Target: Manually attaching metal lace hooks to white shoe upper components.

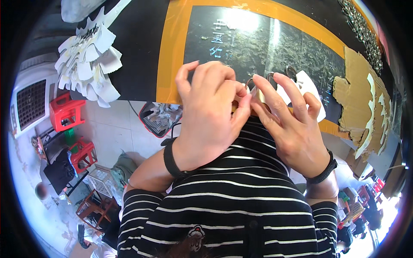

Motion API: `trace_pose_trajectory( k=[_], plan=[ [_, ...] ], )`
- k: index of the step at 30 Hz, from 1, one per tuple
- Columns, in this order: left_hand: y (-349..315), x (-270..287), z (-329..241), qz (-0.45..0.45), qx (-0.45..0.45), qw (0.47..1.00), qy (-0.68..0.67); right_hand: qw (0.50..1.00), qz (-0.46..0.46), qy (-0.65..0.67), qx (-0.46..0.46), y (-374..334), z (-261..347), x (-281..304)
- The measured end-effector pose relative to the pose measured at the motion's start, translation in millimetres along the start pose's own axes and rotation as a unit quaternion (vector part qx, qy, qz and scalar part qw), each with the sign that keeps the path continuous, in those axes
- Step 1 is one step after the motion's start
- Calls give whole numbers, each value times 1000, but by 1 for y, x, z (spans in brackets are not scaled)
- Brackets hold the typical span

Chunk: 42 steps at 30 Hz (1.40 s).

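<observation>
I have the left hand [208,112] and right hand [297,127] meeting at the near edge of the black surface [140,51], fingers bent, both gripping a small shiny piece [253,91] between their fingertips; its full shape is hidden. A white piece [316,94] lies partly behind the right hand, just beside a dark ring [291,70]. Farther right: torn cardboard [357,88]. Far left: a white fringed bundle [90,64].

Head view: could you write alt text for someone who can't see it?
A person's left hand and right hand meet around a small, mostly hidden object at a dark tabletop. White jagged-edged pieces are piled at left; torn cardboard lies at right.
</observation>
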<state>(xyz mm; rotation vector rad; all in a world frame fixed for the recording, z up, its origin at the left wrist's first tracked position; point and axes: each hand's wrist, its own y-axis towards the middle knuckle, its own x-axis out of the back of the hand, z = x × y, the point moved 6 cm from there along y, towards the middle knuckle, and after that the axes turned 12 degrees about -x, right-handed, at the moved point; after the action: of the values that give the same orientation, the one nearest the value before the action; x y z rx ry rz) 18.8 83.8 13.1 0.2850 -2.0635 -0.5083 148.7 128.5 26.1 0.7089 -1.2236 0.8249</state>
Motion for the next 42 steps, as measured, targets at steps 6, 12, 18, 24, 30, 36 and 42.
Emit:
trace_pose_trajectory(
  k=[6, 12, 18, 24, 30, 36, 42],
  plan=[
    [11, 26, -16, 87, -25, 989, 116, 999, -4, -33, 24, 2, -2, 0],
    [19, 27, -14, 87, -44, 992, 75, 998, -12, -43, 46, 6, -2, 1],
    [8, 6, -4, 24, 13, 999, 43, 996, -48, -49, 59, 4, -1, -2],
    [6, 2, -11, 12, 9, 998, 64, 995, -62, -52, 64, 3, -1, -2],
    [9, -3, -8, 36, 21, 995, 93, 997, -36, -39, 49, 4, -1, -4],
    [1, 0, -3, 1, 46, 998, 43, 997, -48, -33, 44, 4, -3, -5],
    [-10, 2, 6, 8, 104, 994, 31, 998, -46, -14, 50, 7, -4, -3]
  ],
)
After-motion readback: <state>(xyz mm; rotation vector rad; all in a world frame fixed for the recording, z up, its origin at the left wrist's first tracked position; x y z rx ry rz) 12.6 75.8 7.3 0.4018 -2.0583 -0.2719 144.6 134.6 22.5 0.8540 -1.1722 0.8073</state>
